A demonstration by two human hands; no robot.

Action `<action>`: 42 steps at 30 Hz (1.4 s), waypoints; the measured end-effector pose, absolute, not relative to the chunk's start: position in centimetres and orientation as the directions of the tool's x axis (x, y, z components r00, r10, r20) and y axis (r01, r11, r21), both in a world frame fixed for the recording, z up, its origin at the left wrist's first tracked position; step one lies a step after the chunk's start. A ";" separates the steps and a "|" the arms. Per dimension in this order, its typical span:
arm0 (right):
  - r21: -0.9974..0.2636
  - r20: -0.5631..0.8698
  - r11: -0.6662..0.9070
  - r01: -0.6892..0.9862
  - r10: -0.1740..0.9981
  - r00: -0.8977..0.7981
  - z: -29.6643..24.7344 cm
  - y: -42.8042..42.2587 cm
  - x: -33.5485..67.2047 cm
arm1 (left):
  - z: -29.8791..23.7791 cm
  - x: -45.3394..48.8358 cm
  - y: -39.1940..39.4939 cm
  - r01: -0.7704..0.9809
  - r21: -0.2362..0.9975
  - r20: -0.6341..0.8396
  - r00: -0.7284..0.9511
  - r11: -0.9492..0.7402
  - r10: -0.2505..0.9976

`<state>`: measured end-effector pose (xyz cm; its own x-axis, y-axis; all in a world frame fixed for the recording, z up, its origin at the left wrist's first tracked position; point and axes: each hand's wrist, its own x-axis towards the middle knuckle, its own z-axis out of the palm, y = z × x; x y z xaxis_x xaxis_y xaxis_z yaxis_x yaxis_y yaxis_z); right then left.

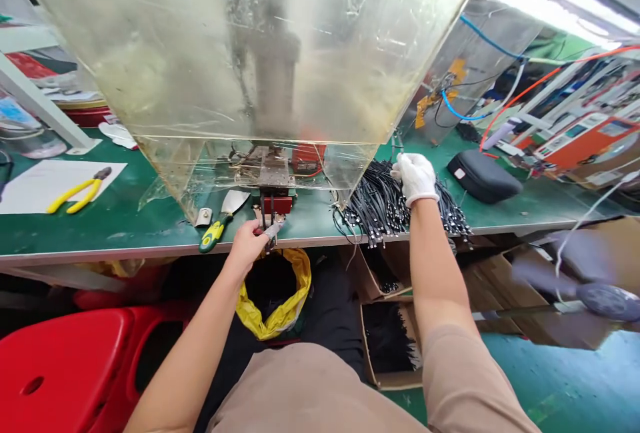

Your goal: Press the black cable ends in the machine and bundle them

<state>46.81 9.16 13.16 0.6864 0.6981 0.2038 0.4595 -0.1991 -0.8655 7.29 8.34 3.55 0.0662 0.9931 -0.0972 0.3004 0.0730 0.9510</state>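
Note:
My left hand (249,244) is closed in a pinch at the bench edge, on black cables (267,206) that hang from the front of a machine (275,173). Something grey covers a fingertip. Beside that hand lies a scraper (216,230) with a yellow and green handle. My right hand (419,176), in a white glove, is over a pile of black cables (377,203) with metal-looking ends. Its fingers curl together at the far side of the pile, and a thin dark piece sticks up from them; the grip is partly hidden.
A scratched clear guard (200,53) hangs over the machine. Yellow-handled pliers (80,196) lie on paper at left; a black case (483,176) sits at right. Below the bench are a yellow-lined bin (300,273), cardboard boxes (395,380), a red stool (75,353) and a fan (607,300).

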 end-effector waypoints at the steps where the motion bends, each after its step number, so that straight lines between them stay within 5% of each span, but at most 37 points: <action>1: -0.944 0.179 -0.082 0.320 0.687 0.704 13.4 9.1 46.7 | 4.0 7.6 8.1 0.247 0.965 -0.112 0.074 0.090 0.991; 4: -0.992 0.077 0.125 -0.016 0.705 0.705 13.9 8.8 45.7 | 5.1 8.0 6.9 0.054 0.985 -0.168 0.133 0.162 0.977; 10: -0.937 -0.134 0.085 -0.337 0.807 0.575 13.8 6.7 43.6 | 5.4 8.1 2.8 -0.015 0.962 -0.262 0.232 0.273 0.937; 16: -0.931 -0.093 0.074 -0.356 0.899 0.428 11.9 3.0 42.4 | 5.4 8.9 1.0 -0.037 0.979 -0.189 0.173 0.199 0.967; 21: -0.980 0.010 0.085 -0.178 0.922 0.386 11.9 -2.1 38.6 | 6.1 6.8 -4.8 0.076 0.990 -0.138 0.365 0.118 0.921; 24: -0.958 0.008 0.114 -0.262 0.927 0.375 13.1 -4.7 34.4 | 7.7 3.6 -8.7 0.032 0.981 -0.190 0.383 0.192 0.904; 29: -0.905 -0.174 -0.150 -0.398 0.984 0.024 12.1 -5.7 26.9 | 11.8 -0.9 -12.2 -0.103 0.968 -0.185 0.328 0.229 0.926; 34: -0.660 -0.429 -0.548 -0.514 0.836 -0.342 4.4 -4.8 22.7 | 12.2 -2.0 -12.1 -0.382 0.924 0.049 0.179 0.024 0.983; 38: -0.592 -0.479 -0.596 -0.543 0.801 -0.359 1.1 -3.8 22.0 | 10.8 -2.0 -11.3 -0.471 0.878 0.164 0.136 -0.082 0.977; 42: -0.630 -0.342 -0.510 -0.586 0.859 -0.381 3.1 -0.3 21.9 | 11.1 -1.6 -11.0 -0.494 0.837 0.307 0.066 -0.237 0.949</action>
